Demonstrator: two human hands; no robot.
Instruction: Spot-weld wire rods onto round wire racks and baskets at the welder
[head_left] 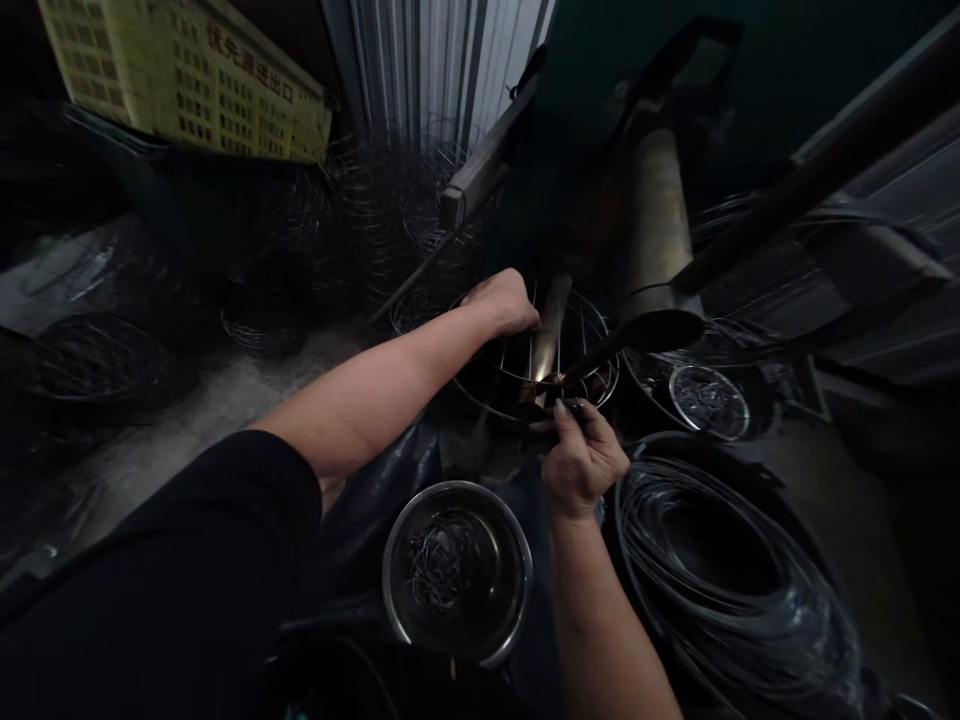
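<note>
A round wire frame [489, 405] with thin cross wires lies around a brass-coloured bar in front of me. My left hand [504, 300] is closed at the frame's left side, and its fingers appear wrapped on the wire. Near the frame's front edge, my right hand [583, 455] is pinched on something small and dark that I cannot make out. Just above those fingertips, a dark rod [600, 352] from the machine reaches down to the wire. Below my hands stands a metal bowl [459, 487] holding a heap of short bent wire pieces [442, 560].
A thick metal cylinder [660, 220] of the machine hangs at upper right. Coiled wire [720, 610] fills a tub at right, with a small dish of wire pieces [709, 400] behind it. Stacked wire rings [375, 220] and a yellow crate [217, 85] stand at back left.
</note>
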